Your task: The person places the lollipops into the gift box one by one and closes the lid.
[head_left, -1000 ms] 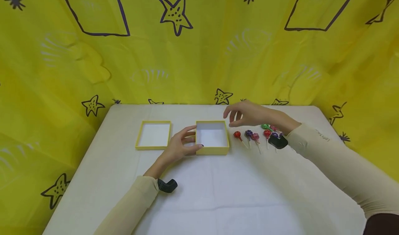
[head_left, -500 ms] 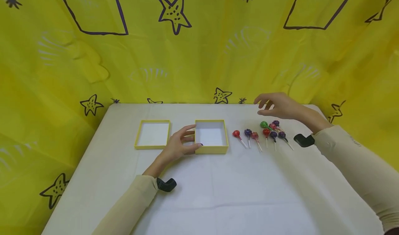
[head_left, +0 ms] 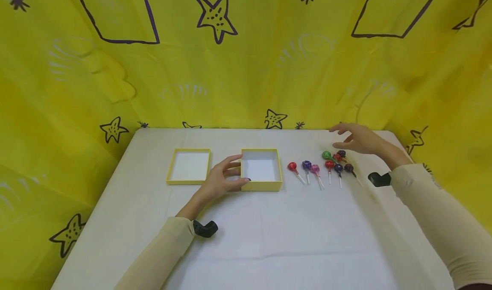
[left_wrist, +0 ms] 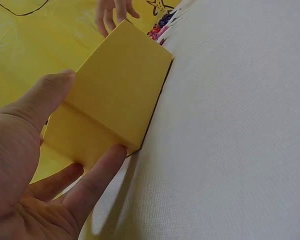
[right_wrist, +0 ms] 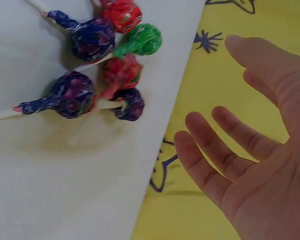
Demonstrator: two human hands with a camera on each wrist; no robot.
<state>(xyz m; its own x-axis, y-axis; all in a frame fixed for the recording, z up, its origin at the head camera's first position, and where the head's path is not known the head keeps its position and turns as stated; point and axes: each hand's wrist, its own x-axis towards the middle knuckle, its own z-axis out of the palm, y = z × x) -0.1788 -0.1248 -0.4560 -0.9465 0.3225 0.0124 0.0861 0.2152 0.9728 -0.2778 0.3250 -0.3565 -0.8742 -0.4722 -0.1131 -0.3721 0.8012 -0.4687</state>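
While your left hand [head_left: 220,180] grips the box [head_left: 262,186], your right hand [head_left: 357,139] hangs wide, holding nothing; work seems barely begun: the lid [head_left: 189,167] is already off, set leftward, but every visible lollipop [head_left: 315,169] lies outside, right of the box.

White-clothed table [head_left: 238,238]: yellow box [head_left: 265,186] between shallow lid [head_left: 189,166] and lollipops [head_left: 329,164].
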